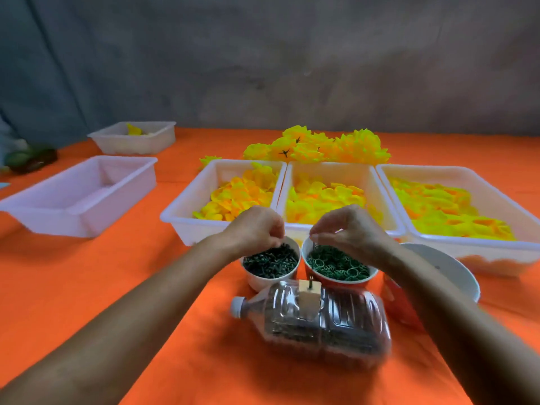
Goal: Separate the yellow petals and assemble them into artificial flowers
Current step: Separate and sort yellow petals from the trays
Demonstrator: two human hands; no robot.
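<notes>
Two hands drawing small green fittings from paired cups at an artificial-flower bench.

An orange cloth-covered table [87, 273] carries three white rectangular plastic trays [187, 211] set side by side, each holding loose yellow fabric petals [236, 197], probably sorted for easy reach; finished yellow flowers [318, 147] are heaped just behind them. Two more white trays [81, 197] stand well apart at the left. Nearest the person lies a clear plastic bottle [315, 320] on its side, apparently a holder with a small post on top. Beyond it, a white cup of dark green stem pieces [270, 263] touches a red cup of green rings [339, 264]. The left hand [254, 226] has curled fingers pinching into the stem pieces; the right hand [347, 226] pinches a thin pin-like piece above the rings.
</notes>
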